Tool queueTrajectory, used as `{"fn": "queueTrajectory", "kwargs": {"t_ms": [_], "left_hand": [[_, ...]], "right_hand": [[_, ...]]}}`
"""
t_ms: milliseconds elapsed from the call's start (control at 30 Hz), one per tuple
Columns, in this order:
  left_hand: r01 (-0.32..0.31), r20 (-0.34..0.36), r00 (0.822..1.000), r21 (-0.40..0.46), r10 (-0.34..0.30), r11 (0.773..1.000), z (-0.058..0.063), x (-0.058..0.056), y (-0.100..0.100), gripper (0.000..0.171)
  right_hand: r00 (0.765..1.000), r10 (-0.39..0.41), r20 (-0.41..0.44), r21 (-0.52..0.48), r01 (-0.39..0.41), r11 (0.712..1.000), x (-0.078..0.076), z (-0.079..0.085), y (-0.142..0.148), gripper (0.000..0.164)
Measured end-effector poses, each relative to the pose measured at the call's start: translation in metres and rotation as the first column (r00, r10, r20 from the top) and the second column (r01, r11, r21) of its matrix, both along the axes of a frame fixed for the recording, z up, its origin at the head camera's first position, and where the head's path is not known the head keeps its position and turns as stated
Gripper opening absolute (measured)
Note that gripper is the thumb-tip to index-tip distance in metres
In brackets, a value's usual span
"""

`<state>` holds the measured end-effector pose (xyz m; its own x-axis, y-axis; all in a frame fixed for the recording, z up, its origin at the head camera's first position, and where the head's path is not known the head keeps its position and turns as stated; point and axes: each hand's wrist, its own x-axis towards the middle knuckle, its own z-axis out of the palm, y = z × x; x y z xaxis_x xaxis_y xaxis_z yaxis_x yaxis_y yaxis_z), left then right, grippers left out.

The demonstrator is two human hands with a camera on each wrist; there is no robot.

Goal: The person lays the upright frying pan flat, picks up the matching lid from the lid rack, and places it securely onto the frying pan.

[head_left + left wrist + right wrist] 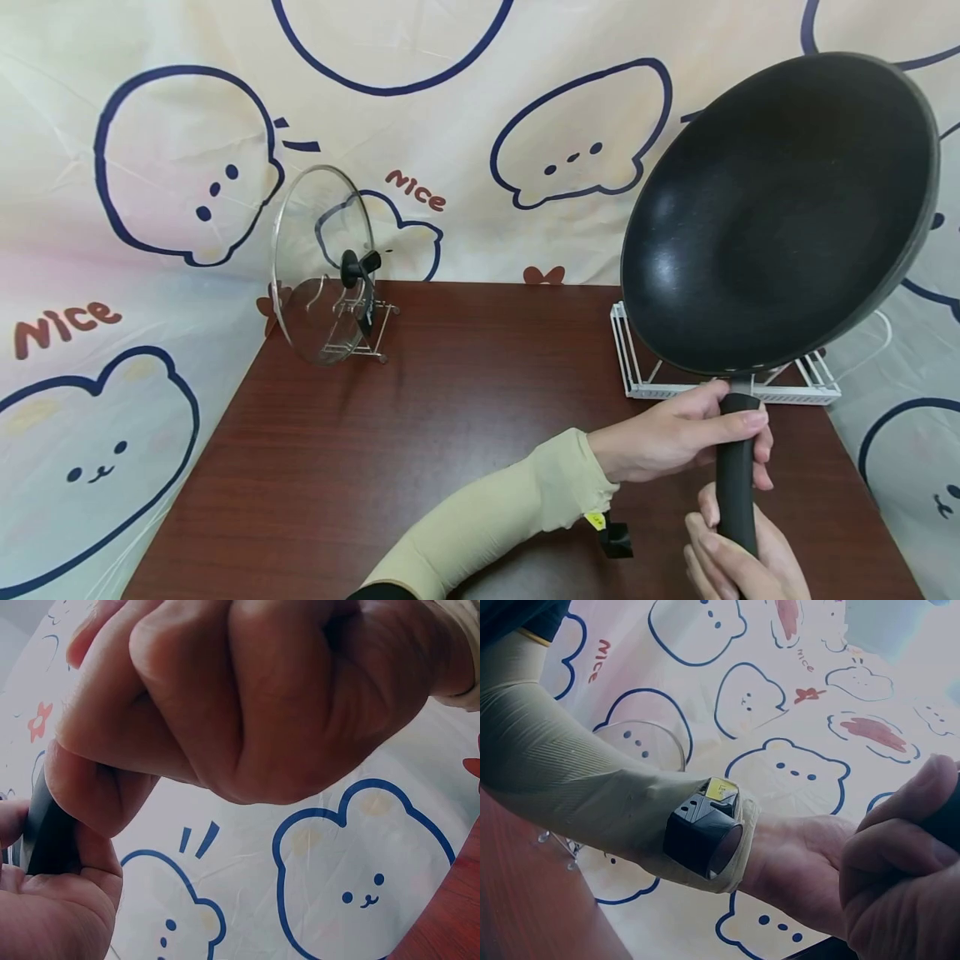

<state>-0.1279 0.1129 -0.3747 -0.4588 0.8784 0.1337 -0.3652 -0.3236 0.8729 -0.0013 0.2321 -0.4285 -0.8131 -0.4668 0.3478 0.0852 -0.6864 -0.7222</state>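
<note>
Black pan (772,217) is held raised by its handle (735,482), with the inside of the bowl turned toward the head camera; it is positioned above and beyond both grips. Handle is directed downward from the pan. Its upper part, near the pan, is clasped by the left grip (684,433), with fingers curled round it. Its lower part is clasped by the right grip (756,571), just below the left one, also with fingers curled. In the left wrist view, only a short dark length of handle is exposed among the fingers.

White rack (652,391) is set on the reddish-brown surface (480,358), beyond the left grip, and is partly hidden by the pan. Whether rack and pan are touching cannot be told.

Glass lid (303,250) is stood on edge in a wire stand (387,333), well to the left of both grips and farther back. Its black knob (351,269) is faced rightward.

Pale sleeve (487,500) is worn on the left forearm; black clip (694,840) with yellow label (721,788) is fixed near its cuff. Patterned cloth (450,125) is hung beyond the grips.
</note>
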Motion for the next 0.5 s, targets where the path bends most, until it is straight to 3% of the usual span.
{"fn": "queueTrajectory", "kwargs": {"t_ms": [233, 500], "left_hand": [[-0.031, 0.026, 0.999, -0.034, 0.032, 0.999, -0.0021, 0.0012, -0.0020, 0.019], [-0.028, 0.022, 0.999, -0.010, 0.028, 1.000, -0.0022, 0.0016, -0.0065, 0.022]], "right_hand": [[1.000, 0.015, 0.023, -0.013, -0.015, 1.000, 0.0000, 0.0011, -0.0027, 0.055], [1.000, 0.017, -0.012, -0.029, -0.017, 0.999, -0.0016, 0.0022, -0.0075, 0.055]]}}
